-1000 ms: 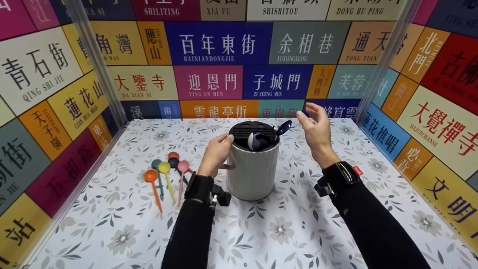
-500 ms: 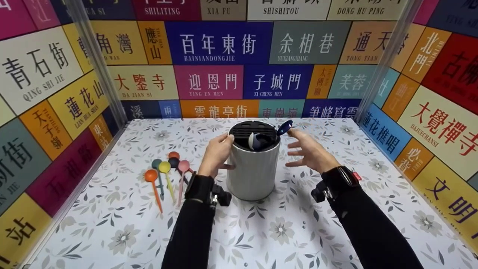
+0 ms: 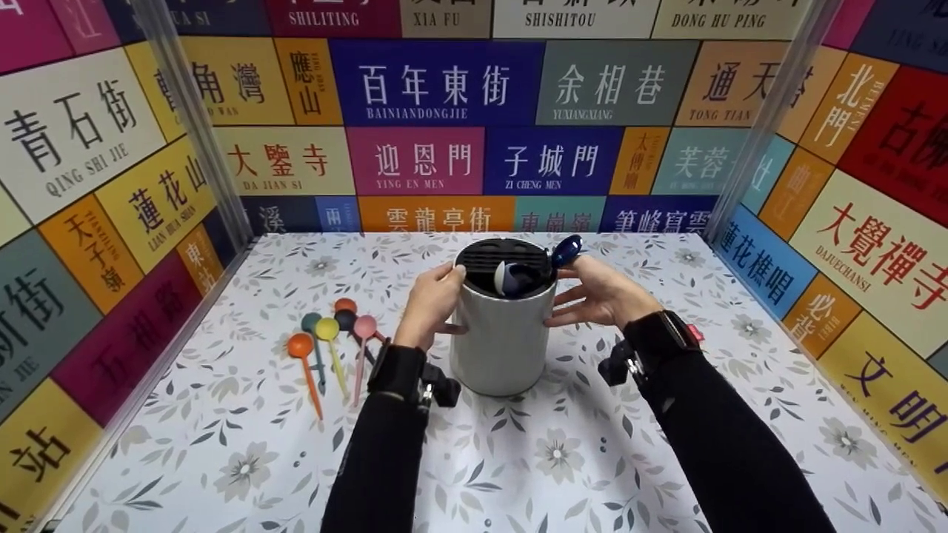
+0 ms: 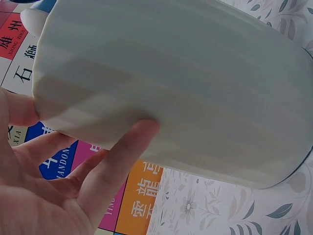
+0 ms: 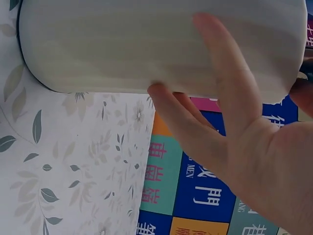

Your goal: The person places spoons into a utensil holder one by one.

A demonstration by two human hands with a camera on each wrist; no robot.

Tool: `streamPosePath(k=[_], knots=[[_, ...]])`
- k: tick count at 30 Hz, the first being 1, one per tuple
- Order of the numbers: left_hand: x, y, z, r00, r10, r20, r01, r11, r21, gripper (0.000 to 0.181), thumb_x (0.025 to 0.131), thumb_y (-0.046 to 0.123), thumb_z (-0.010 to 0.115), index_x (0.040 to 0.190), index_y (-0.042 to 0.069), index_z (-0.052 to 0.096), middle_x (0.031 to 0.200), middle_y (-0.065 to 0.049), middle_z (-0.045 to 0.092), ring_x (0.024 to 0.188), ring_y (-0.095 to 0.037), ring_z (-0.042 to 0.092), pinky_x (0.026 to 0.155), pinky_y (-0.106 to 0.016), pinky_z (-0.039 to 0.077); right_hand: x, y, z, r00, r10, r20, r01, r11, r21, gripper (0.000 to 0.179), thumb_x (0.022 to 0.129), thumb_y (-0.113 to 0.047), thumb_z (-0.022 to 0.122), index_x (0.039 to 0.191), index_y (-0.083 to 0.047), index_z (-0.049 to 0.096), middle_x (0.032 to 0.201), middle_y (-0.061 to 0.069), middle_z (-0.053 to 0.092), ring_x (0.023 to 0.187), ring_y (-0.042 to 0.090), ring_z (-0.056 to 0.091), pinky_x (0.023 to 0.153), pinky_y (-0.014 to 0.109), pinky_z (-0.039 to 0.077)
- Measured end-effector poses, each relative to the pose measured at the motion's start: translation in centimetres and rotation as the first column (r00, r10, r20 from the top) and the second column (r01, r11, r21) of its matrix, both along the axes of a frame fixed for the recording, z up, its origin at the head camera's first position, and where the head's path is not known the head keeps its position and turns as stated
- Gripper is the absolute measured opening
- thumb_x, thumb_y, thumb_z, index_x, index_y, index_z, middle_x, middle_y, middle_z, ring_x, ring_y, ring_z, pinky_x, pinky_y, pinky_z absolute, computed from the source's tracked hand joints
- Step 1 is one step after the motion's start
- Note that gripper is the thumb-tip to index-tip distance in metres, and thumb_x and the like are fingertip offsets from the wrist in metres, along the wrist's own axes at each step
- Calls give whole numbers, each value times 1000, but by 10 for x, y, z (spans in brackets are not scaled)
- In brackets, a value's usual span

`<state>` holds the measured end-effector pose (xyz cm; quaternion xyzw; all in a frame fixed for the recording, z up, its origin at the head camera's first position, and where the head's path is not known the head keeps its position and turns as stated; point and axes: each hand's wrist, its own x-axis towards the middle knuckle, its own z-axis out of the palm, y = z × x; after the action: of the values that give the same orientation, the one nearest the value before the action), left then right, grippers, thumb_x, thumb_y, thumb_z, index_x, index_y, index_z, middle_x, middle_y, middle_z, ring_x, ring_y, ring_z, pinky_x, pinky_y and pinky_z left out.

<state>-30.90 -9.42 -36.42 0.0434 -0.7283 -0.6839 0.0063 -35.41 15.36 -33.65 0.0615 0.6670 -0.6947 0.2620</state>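
A white cylindrical utensil holder (image 3: 502,348) with a black slotted top (image 3: 489,255) stands upright on the table. My left hand (image 3: 429,303) holds its left side, the thumb at the rim and a finger (image 4: 132,142) on the wall in the left wrist view. From the other side, my right hand (image 3: 603,292) touches the holder with spread, fairly straight fingers (image 5: 227,63); its thumb is near the rim, partly hidden. A white-and-navy spoon head (image 3: 511,279) sits in the top's front opening. A shiny dark blue spoon (image 3: 567,250) sticks out at the right rim.
Several coloured spoons lie left of the holder, among them an orange spoon (image 3: 301,346), a yellow spoon (image 3: 327,330) and a pink spoon (image 3: 364,327). The floral-covered table (image 3: 555,459) is bounded by panels with coloured sign prints (image 3: 437,81) at the back and sides.
My right hand has come down and leftward from beside the dark blue spoon onto the holder's right side. My left hand and the holder have stayed in place.
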Motion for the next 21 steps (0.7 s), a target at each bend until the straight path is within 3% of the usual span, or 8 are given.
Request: streamPosePath(k=[8, 11, 15, 21], knots=[[1, 0, 1, 1000, -2, 1, 2, 1000, -6, 52, 109, 30, 52, 157, 11, 49, 161, -15, 44, 142, -38, 45, 70, -51, 66, 0, -2, 14, 1000, 1, -19, 1, 997, 81, 50, 109, -15, 49, 155, 0, 39, 151, 36, 38, 130, 48, 50, 93, 44, 61], [1, -2, 2, 1000, -5, 2, 5, 1000, -8, 53, 109, 30, 52, 158, 12, 48, 161, -15, 44, 141, -37, 46, 69, -51, 66, 0, -3, 22, 999, 14, -36, -10, 993, 115, 35, 108, -8, 50, 142, 1, 51, 147, 30, 45, 126, 45, 55, 90, 41, 62], [2, -2, 2, 1000, -4, 6, 4, 1000, -12, 52, 109, 30, 52, 157, 12, 49, 160, -16, 44, 141, -38, 46, 69, -50, 66, 1, -3, 26, 998, 38, -50, -30, 988, 154, 18, 106, -2, 56, 123, 2, 62, 132, 27, 54, 109, 38, 66, 87, 38, 62], [2, -1, 1, 1000, -19, 9, 19, 1000, 4, 50, 109, 30, 52, 156, 14, 51, 160, -16, 45, 140, -39, 46, 72, -52, 65, -1, -3, 25, 998, 13, -55, -4, 985, 174, 17, 105, -3, 59, 119, 4, 64, 130, 26, 57, 108, 39, 67, 86, 39, 63]])
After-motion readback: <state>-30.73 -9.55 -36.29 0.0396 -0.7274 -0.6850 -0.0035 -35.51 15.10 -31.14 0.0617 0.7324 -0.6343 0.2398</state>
